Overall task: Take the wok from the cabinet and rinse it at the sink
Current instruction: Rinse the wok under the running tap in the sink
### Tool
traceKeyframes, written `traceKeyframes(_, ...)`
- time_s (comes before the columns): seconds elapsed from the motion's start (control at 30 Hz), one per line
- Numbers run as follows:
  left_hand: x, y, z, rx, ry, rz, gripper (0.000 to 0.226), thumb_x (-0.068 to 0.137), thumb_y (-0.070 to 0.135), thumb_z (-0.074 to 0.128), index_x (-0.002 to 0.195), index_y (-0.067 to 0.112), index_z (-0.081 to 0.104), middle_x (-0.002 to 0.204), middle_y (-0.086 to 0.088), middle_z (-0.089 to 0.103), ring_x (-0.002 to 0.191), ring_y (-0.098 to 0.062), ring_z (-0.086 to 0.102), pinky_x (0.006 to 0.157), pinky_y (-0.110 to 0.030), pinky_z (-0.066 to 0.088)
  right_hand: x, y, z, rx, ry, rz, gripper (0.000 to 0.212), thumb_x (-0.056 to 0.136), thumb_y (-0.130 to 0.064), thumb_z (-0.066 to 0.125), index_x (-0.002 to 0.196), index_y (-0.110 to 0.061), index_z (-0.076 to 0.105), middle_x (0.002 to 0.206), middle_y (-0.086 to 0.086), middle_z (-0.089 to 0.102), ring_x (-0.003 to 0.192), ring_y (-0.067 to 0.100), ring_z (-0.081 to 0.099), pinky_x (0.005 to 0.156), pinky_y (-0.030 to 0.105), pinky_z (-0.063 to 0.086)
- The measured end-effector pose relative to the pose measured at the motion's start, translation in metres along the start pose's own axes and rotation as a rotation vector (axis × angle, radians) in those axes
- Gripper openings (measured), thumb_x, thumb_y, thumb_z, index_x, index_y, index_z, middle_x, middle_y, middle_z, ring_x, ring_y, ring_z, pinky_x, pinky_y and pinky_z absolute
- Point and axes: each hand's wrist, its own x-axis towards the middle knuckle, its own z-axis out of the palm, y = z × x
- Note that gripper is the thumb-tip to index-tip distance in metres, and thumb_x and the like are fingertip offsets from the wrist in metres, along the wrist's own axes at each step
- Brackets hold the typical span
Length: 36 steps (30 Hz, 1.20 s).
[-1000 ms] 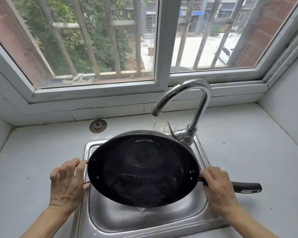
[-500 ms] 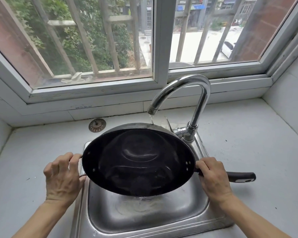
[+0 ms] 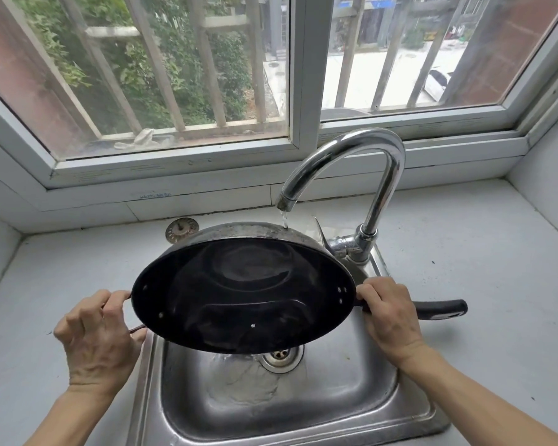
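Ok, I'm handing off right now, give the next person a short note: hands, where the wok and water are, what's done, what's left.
Left hand: grips the small loop handle on the wok's left side.
Right hand: grips the long black handle close to the rim.
Wok: held above the sink, tilted steeply with its inside facing you and its near edge low above the drain.
Faucet: running; the stream lands on the wok's upturned back.
Done: wok is out of the cabinet and at the sink, water running over it.
Left: finish rinsing, shut off the faucet.
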Motion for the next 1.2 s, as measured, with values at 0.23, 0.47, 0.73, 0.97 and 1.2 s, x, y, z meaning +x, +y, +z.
traceKeyframes(0.23,0.004,0.017,-0.004,-0.079,-0.003,-0.035,0.065,0.075,0.056,0.051,0.115,0.005,0.051,0.116,-0.017,0.038,0.108,-0.037,0.038,0.081,-0.044,0.024,0.008,0.019,0.005,-0.002,-0.025,0.002,0.040,0.062,0.011,0.055,0.090,-0.018,0.053,0.089,-0.003,0.050,0.080,0.023,0.047,0.069,0.026,0.020)
traceKeyframes(0.47,0.015,0.034,-0.003,-0.030,0.005,0.007,0.087,0.041,0.029,0.092,0.114,0.006,0.051,0.116,-0.016,0.039,0.109,-0.036,0.039,0.081,-0.038,0.020,0.004,0.037,-0.006,0.015,-0.052,0.030,0.041,0.062,0.013,0.062,0.088,-0.018,0.053,0.085,0.000,0.055,0.077,0.024,0.048,0.067,0.029,0.024)
traceKeyframes(0.73,0.025,0.057,0.001,-0.073,0.090,0.074,0.065,0.080,0.061,0.055,0.116,0.008,0.052,0.115,-0.014,0.043,0.106,-0.036,0.043,0.082,-0.044,0.027,-0.012,0.053,-0.025,-0.023,-0.021,0.093,0.030,0.070,0.013,0.060,0.083,-0.014,0.061,0.081,0.000,0.055,0.073,0.023,0.046,0.065,0.030,0.026)
traceKeyframes(0.97,0.045,0.076,0.001,-0.127,0.171,0.172,0.050,0.090,0.053,0.048,0.115,0.010,0.052,0.113,-0.011,0.043,0.103,-0.033,0.043,0.081,-0.043,0.028,-0.036,0.055,-0.040,-0.039,0.007,0.173,0.038,0.060,0.019,0.064,0.080,-0.013,0.060,0.078,0.000,0.055,0.072,0.023,0.047,0.062,0.032,0.027)
traceKeyframes(1.2,0.066,0.082,0.010,-0.109,0.185,0.256,0.046,0.078,0.036,0.065,0.114,0.011,0.052,0.113,-0.009,0.044,0.100,-0.029,0.044,0.081,-0.040,0.027,-0.054,0.050,-0.046,-0.036,0.035,0.226,0.043,0.061,0.017,0.064,0.086,-0.016,0.054,0.081,0.001,0.055,0.072,0.025,0.046,0.060,0.035,0.028)
